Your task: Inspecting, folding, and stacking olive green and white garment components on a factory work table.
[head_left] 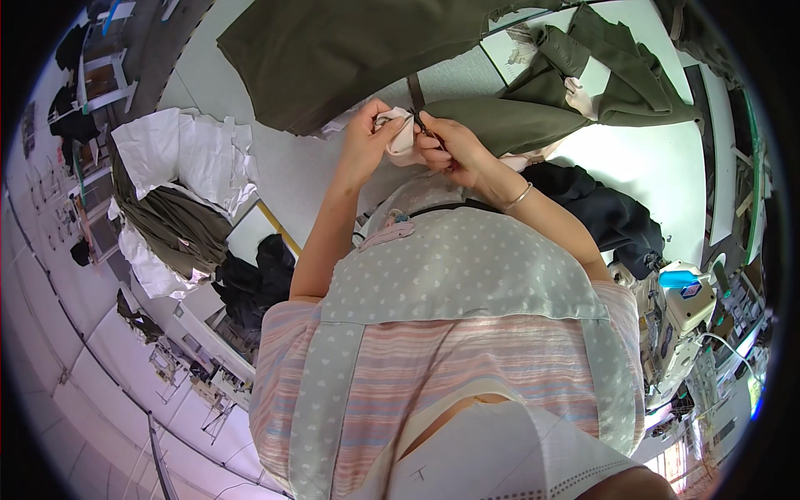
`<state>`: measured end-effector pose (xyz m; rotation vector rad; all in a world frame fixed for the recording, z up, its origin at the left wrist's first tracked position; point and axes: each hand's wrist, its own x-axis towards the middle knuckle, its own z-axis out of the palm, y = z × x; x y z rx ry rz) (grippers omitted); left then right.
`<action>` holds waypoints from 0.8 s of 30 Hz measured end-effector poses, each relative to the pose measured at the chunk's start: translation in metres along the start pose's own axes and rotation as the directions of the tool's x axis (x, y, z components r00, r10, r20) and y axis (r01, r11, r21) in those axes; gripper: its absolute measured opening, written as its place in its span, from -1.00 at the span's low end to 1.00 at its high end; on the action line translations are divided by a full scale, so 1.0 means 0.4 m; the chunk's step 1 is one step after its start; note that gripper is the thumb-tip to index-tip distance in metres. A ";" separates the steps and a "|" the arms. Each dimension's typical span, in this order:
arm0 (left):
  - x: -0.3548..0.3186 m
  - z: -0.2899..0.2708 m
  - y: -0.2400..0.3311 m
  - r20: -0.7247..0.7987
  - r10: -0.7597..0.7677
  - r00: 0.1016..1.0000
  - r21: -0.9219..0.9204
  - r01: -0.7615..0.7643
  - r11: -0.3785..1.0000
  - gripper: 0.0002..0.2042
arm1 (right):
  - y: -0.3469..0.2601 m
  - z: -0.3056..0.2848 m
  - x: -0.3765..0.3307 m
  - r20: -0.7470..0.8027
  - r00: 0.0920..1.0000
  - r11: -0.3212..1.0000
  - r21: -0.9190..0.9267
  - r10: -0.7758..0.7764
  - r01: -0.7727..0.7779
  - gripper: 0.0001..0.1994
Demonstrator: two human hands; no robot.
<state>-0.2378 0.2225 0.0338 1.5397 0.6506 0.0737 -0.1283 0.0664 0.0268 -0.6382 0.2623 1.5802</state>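
My left hand [369, 142] pinches a piece of cream-white fabric [402, 147] with a dark edge, in front of my apron. Close beside it, my right hand [457, 148] is closed around a small dark tool [439, 143] that looks like thread snips. The tool's tip meets the fabric between both hands; fingers hide part of it. An olive-green garment piece [333, 62] spreads over the table [287, 167] just beyond. Another olive-green garment [517, 123] with pale lining runs from near my right hand to the far right.
Black fabric [596, 208] lies bunched at my right, near a sewing machine [687, 304]. To my left hang white fabric pieces [187, 158] and olive fabric [171, 225], with more black cloth [258, 283] below them. A brown strap [415, 90] crosses the table ahead.
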 end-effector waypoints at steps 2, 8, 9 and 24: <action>0.000 0.002 -0.004 -0.029 0.025 0.999 0.002 -0.025 1.000 -0.91 | -0.003 -0.007 -0.002 -0.012 1.000 1.000 0.021 -0.017 0.017 -0.70; 0.015 0.004 0.100 -0.178 0.194 0.965 -0.026 -0.202 0.979 -0.94 | -0.069 0.018 -0.048 -0.170 0.909 0.835 -0.487 -0.381 0.258 -0.67; 0.023 0.003 0.140 -0.180 0.236 0.955 0.011 -0.238 0.971 -0.94 | -0.093 0.037 -0.053 0.015 0.826 0.638 -0.628 -0.563 0.447 -0.66; 0.091 0.027 0.883 0.012 0.945 0.326 0.158 -0.934 0.320 -0.93 | -0.550 0.381 -0.128 0.818 0.501 0.266 -0.435 -0.284 0.860 -0.79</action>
